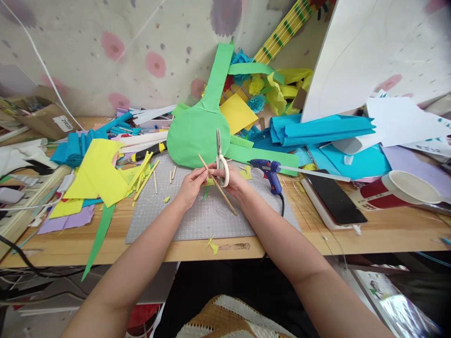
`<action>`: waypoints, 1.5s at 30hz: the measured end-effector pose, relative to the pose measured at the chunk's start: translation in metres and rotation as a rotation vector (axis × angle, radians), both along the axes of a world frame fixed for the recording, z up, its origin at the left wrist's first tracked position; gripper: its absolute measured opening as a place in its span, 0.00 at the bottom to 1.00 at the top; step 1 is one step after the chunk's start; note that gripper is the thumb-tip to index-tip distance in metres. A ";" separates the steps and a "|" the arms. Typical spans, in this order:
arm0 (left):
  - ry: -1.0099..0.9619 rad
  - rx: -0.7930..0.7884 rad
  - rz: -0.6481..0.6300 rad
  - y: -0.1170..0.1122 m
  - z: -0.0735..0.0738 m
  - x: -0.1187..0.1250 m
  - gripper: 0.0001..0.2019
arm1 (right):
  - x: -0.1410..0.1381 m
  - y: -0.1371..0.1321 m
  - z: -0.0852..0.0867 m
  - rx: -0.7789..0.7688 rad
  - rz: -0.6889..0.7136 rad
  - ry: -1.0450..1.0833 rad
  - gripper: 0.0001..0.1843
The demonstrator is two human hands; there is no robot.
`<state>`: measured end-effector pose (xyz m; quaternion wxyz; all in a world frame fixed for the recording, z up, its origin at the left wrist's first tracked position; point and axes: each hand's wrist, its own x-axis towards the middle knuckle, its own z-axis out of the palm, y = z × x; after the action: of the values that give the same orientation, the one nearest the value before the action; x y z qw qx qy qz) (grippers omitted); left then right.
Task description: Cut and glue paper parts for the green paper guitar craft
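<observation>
My left hand [193, 185] is closed with its fingertips pinched on a thin wooden stick [224, 198]. The stick slants down to the right across both hands. White-handled scissors [222, 169] hang on my right hand [232, 180], their blades pointing up and away. The right fingers also meet at the stick, partly hidden behind the scissors' handle. Under the hands lies a grey cutting mat [190, 223] with short stick pieces [155, 182] and yellow scraps. Just beyond stands a round green paper shape [197, 136] with a long neck.
A blue glue gun [269, 173] with a long glue stick lies right of the hands, its cord trailing down. Farther right are a phone [333, 195] and a paper cup [398, 190]. Yellow paper [102, 171] and a craft knife [148, 152] lie left. Blue paper rolls [324, 130] lie behind.
</observation>
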<state>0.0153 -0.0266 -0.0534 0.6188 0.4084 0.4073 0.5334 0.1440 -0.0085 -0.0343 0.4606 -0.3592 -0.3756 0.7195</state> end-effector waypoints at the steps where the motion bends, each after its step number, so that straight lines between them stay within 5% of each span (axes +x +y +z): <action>1: -0.019 0.012 -0.028 0.001 0.000 0.000 0.13 | 0.000 0.000 0.000 0.000 0.009 -0.001 0.18; 12: -0.117 -0.053 -0.050 0.001 0.007 0.002 0.07 | -0.004 0.000 -0.002 0.002 -0.007 -0.062 0.22; 18: -0.222 -0.005 0.021 0.003 0.026 -0.011 0.03 | 0.007 0.001 0.005 0.239 -0.105 -0.320 0.25; 24: -0.205 0.081 0.010 0.008 0.046 -0.042 0.05 | 0.034 0.000 0.024 0.536 -0.188 -0.893 0.23; 30: 0.043 0.319 0.144 0.006 0.064 -0.063 0.06 | 0.047 -0.005 0.031 0.734 -0.058 -1.132 0.21; 34: 0.462 0.540 0.251 0.006 0.061 -0.062 0.06 | 0.053 -0.006 0.019 0.775 -0.087 -1.202 0.18; 38: 0.821 0.462 0.220 0.003 0.046 -0.041 0.04 | 0.055 -0.007 0.005 0.793 -0.060 -1.275 0.20; 45: 0.995 0.431 0.213 -0.006 0.029 -0.015 0.05 | 0.054 -0.015 0.000 0.857 0.074 -1.341 0.22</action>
<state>0.0003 -0.0326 -0.0248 0.1966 0.6850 0.5714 0.4068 0.1985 -0.0230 -0.0347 0.2103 -0.4945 -0.8285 0.1575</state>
